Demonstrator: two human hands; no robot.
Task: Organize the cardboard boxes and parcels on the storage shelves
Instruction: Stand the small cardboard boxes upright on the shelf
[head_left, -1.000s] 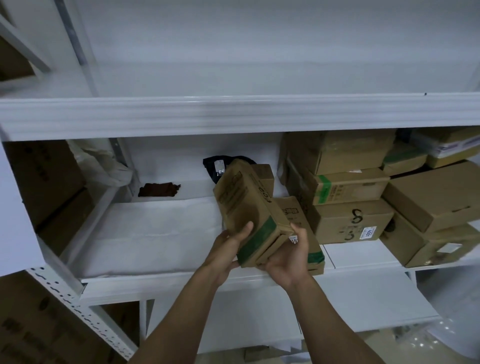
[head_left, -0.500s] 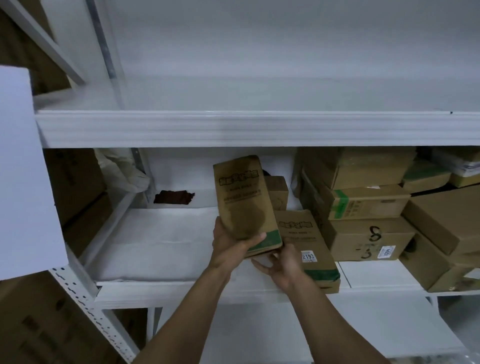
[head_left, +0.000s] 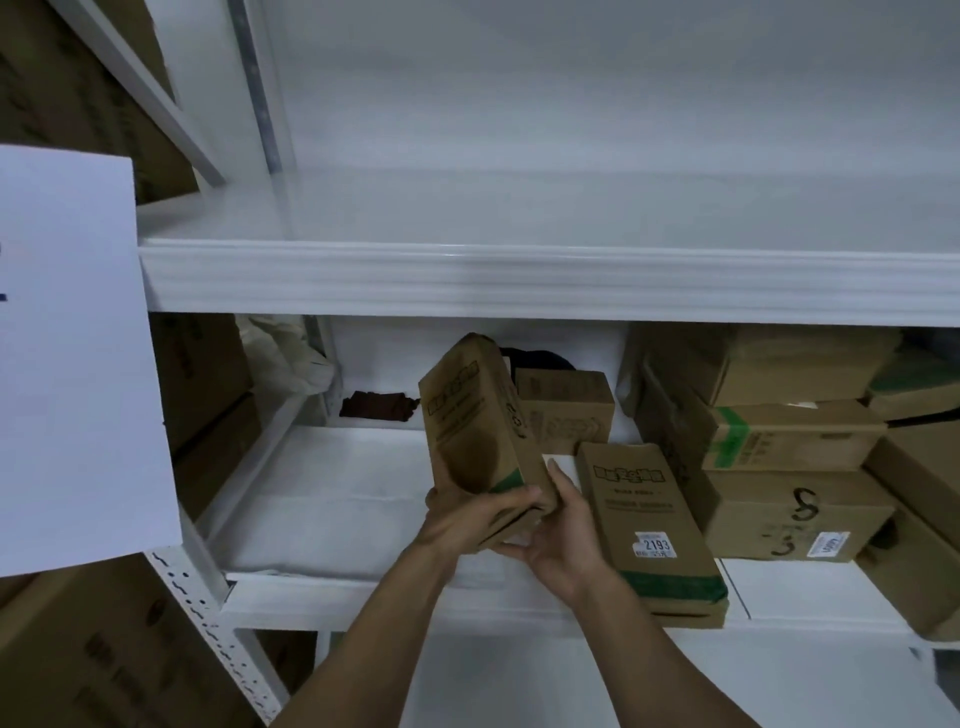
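Upright cardboard box (head_left: 480, 431), lower end clasped between left hand (head_left: 470, 514) and right hand (head_left: 563, 535).

Shelf (head_left: 332, 525) lies bare at left; stacked boxes (head_left: 789, 457) block the right.

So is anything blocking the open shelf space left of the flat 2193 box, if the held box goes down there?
Nothing visible does. The held box sits upright in the left hand and right hand, over bare shelf left of the flat box.
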